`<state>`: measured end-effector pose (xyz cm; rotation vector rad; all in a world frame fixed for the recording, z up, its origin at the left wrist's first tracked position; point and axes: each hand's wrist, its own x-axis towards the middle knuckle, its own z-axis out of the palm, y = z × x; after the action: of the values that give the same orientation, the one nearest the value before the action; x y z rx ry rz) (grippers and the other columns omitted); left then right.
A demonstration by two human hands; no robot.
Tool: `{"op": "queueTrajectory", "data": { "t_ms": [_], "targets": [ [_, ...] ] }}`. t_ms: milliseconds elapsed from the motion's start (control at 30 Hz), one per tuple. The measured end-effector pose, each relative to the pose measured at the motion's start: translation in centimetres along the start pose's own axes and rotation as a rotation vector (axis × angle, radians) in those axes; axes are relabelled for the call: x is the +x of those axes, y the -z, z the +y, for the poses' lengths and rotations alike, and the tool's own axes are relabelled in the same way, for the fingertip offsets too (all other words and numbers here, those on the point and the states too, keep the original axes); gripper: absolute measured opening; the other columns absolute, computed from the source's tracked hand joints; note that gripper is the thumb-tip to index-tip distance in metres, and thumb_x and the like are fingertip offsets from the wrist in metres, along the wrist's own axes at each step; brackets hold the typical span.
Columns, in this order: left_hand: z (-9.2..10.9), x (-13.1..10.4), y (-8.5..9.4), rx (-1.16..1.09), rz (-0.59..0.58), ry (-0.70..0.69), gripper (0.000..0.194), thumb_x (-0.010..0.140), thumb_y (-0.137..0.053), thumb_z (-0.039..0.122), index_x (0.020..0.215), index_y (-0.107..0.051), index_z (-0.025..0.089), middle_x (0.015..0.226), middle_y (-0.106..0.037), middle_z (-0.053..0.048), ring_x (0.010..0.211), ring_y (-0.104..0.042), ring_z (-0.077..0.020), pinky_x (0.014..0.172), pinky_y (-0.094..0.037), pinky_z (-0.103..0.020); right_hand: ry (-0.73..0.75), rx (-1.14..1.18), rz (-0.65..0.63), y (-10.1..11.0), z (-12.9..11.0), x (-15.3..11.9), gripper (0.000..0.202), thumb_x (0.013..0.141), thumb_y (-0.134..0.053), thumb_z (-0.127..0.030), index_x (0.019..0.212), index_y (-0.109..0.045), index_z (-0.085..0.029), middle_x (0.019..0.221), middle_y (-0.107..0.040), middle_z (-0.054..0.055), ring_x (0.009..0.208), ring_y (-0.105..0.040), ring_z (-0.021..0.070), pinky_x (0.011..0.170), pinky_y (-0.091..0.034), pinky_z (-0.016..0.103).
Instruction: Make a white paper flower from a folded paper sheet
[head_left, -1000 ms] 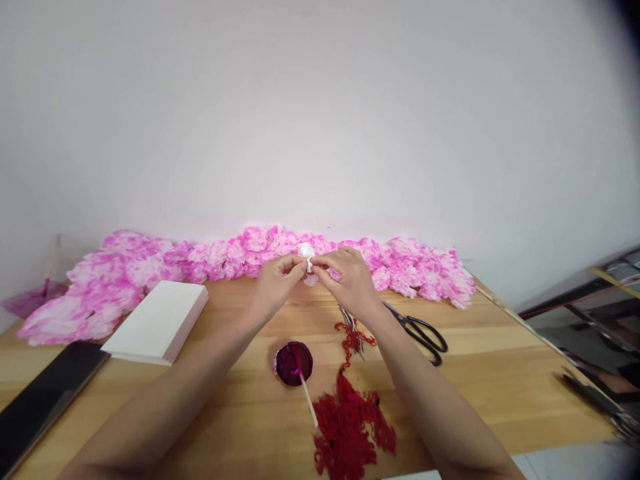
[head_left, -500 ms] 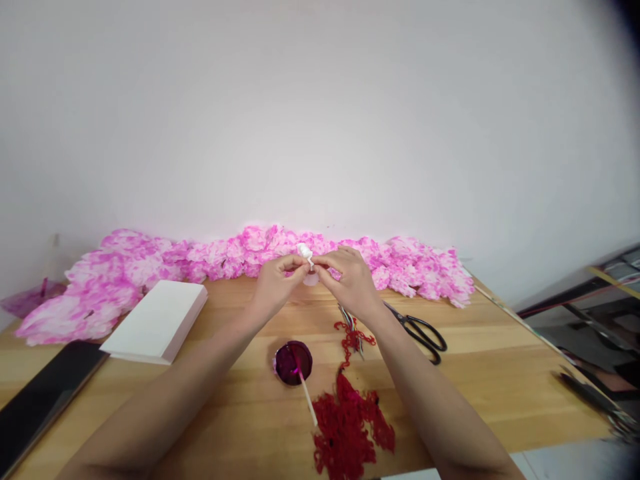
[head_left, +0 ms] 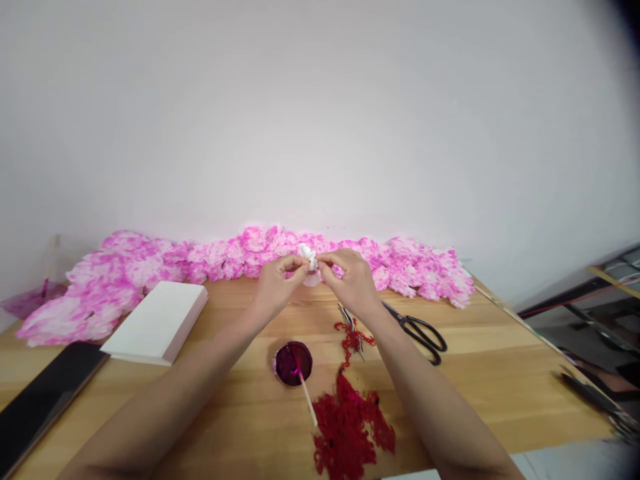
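Between my two hands, above the table, is a small piece of crumpled white paper (head_left: 309,253), bunched and twisted at its top. My left hand (head_left: 281,283) pinches it from the left between thumb and fingertips. From the right, my right hand (head_left: 350,277) pinches its edge, fingers curled. A pale, rounded part of it shows below the fingertips. Beneath the hands stands a small cup of dark magenta liquid (head_left: 287,363), with a thin stick (head_left: 309,400) leaning in it. A heap of curly red yarn (head_left: 345,430) lies to the right of the cup.
Pink-and-white paper flowers (head_left: 215,257) line the wall. At left lie a stack of white paper (head_left: 155,320) and a black phone (head_left: 47,403). Black-handled scissors (head_left: 423,333) lie beyond my right forearm, near a bundle of thin wires (head_left: 353,330) tangled with red yarn.
The white paper's bunched top has shifted slightly right and looks more gathered. My right fingertips have moved a little right and up; my left hand stays almost in place.
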<state>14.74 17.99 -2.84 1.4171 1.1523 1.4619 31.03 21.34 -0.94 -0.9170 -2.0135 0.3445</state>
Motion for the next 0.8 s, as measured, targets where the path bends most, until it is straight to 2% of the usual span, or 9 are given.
{"op": "queueTrajectory", "data": {
  "t_ms": [133,233,333,433,533,633,733,800],
  "targets": [
    [-0.5,0.2,0.1,-0.286,0.038,0.120,0.015,0.077,-0.062,0.030,0.075,-0.059,0.016,0.071,-0.067,-0.002,0.072,-0.064,-0.0172,0.076,-0.048,-0.030,-0.329,0.406,0.051,-0.2,1.4,0.5,0.013,0.078,-0.059,-0.029,0.078,-0.068,-0.020,0.078,-0.070,0.000,0.074,-0.062,0.0163,0.072,-0.046,0.030],
    [-0.6,0.2,0.2,-0.336,0.016,0.133,0.013,0.078,-0.060,0.029,0.075,-0.057,0.016,0.071,-0.065,-0.001,0.073,-0.063,-0.0167,0.076,-0.047,-0.029,-0.433,0.584,0.046,-0.1,1.9,0.7,0.013,0.075,-0.060,-0.032,0.074,-0.065,-0.020,0.073,-0.067,-0.001,0.071,-0.059,0.0145,0.070,-0.045,0.027],
    [-0.4,0.1,0.2,-0.234,0.005,0.084,0.020,0.084,-0.057,0.035,0.076,-0.057,0.017,0.075,-0.064,-0.001,0.074,-0.061,-0.0151,0.073,-0.046,-0.027,-0.412,0.574,-0.001,0.0,1.7,0.6,0.013,0.074,-0.061,-0.032,0.077,-0.066,-0.020,0.075,-0.067,-0.001,0.072,-0.060,0.0146,0.070,-0.045,0.027],
    [-0.3,0.1,0.1,-0.065,-0.004,0.007,0.026,0.086,-0.057,0.043,0.078,-0.057,0.018,0.077,-0.063,0.000,0.075,-0.062,-0.0149,0.071,-0.046,-0.026,-0.362,0.469,-0.046,0.0,1.2,0.5,0.014,0.077,-0.060,-0.031,0.082,-0.067,-0.020,0.078,-0.068,0.000,0.075,-0.061,0.0153,0.071,-0.045,0.028],
    [-0.6,0.1,0.0,0.028,-0.008,-0.018,0.024,0.082,-0.064,0.041,0.079,-0.054,0.019,0.073,-0.063,0.001,0.071,-0.065,-0.0158,0.069,-0.048,-0.026,-0.306,0.368,-0.087,0.2,0.7,0.3,0.014,0.079,-0.058,-0.029,0.083,-0.067,-0.020,0.081,-0.069,0.000,0.078,-0.062,0.0154,0.074,-0.045,0.028],
    [-0.8,0.0,-0.2,0.027,0.030,-0.006,0.021,0.082,-0.062,0.038,0.079,-0.053,0.019,0.069,-0.063,0.002,0.065,-0.065,-0.0154,0.063,-0.049,-0.026,-0.241,0.295,-0.130,0.5,-0.1,0.1,0.017,0.084,-0.055,-0.029,0.090,-0.068,-0.020,0.087,-0.071,0.001,0.082,-0.064,0.0154,0.076,-0.046,0.028],
    [-0.8,-0.2,-0.3,0.048,0.035,-0.030,0.020,0.082,-0.062,0.038,0.079,-0.056,0.019,0.071,-0.064,0.001,0.067,-0.065,-0.0156,0.064,-0.050,-0.026,-0.147,0.129,-0.096,0.5,-0.8,-0.2,0.021,0.085,-0.059,-0.034,0.097,-0.069,-0.020,0.087,-0.072,0.002,0.080,-0.064,0.0165,0.077,-0.045,0.029],
    [-0.7,-0.3,-0.3,0.074,0.038,-0.047,0.020,0.082,-0.063,0.037,0.079,-0.058,0.018,0.073,-0.065,0.000,0.070,-0.065,-0.0158,0.067,-0.050,-0.026,-0.065,0.023,-0.039,0.2,-0.8,-0.3,0.018,0.085,-0.061,-0.036,0.088,-0.071,-0.021,0.080,-0.072,0.003,0.076,-0.063,0.0170,0.078,-0.044,0.031]
  ]
}}
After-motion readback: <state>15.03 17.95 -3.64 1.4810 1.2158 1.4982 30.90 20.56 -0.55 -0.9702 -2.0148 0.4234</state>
